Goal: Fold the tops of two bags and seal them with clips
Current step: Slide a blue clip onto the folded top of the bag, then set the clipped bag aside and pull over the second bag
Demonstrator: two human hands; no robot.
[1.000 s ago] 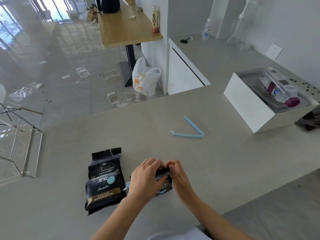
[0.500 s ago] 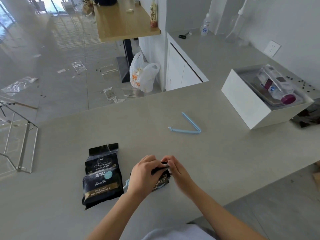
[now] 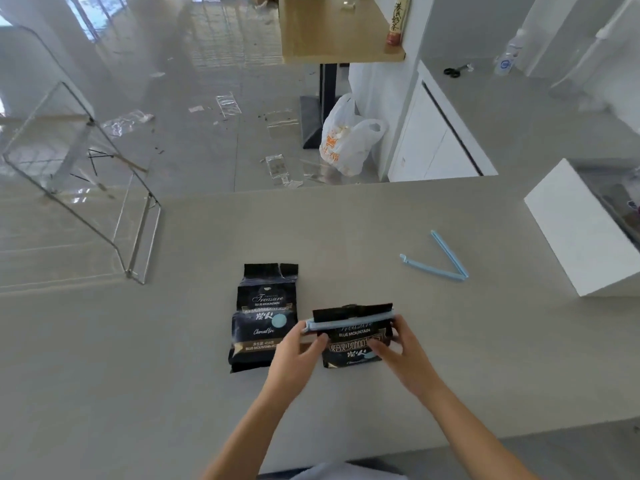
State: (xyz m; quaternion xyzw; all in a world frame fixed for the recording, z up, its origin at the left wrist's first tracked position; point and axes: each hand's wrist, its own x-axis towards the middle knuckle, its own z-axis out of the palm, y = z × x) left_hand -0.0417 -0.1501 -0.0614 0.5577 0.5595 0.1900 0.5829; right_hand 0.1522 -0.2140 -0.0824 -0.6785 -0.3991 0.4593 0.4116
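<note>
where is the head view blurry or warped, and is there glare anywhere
Head view: the white box at the right edge is smeared, its contents unreadable; the wide lens bows the counter; daylight glares off the glossy floor and the clear acrylic stand; the clipped bag and both hands, left hand and right hand, stay fairly sharp, with soft shadows.

clipped bag (image 3: 356, 344) right of open bag (image 3: 265, 317), spare clip (image 3: 437, 260) behind-right

The unclipped bag (image 3: 264, 318) at nine o'clock reads "Treasure BLUE MOUNTAIN"; the clipped bag (image 3: 355, 336) at three o'clock shows "BLUE MOUNTAIN".
</note>
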